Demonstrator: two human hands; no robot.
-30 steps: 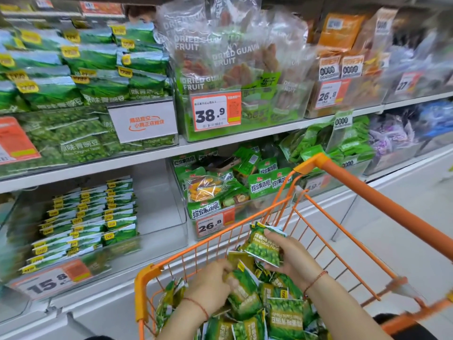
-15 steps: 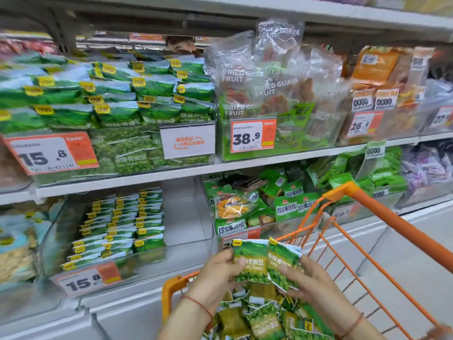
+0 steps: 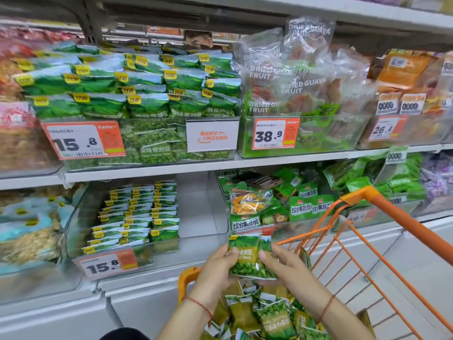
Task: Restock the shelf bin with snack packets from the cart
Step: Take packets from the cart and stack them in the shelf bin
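Both hands hold a small stack of green pea snack packets [image 3: 248,257] above the orange cart [image 3: 382,202]. My left hand [image 3: 217,268] grips the stack's left edge, my right hand [image 3: 285,266] grips its right edge. More green packets [image 3: 267,315] lie piled in the cart below. The clear shelf bin [image 3: 196,217] on the lower shelf, marked 15.8, holds rows of the same packets [image 3: 137,214] on its left side; its right part shows bare plastic.
Above, a full bin of larger green pea bags [image 3: 137,94] and dried guava fruit bags [image 3: 294,84]. Right of the target bin stands a bin of green mixed-crisp bags [image 3: 269,204]. A person's head [image 3: 198,40] shows behind the shelving.
Both hands lifted packets out of the cart pile and brought them together into one stack, raised toward the lower shelf. My view tilted up and left.
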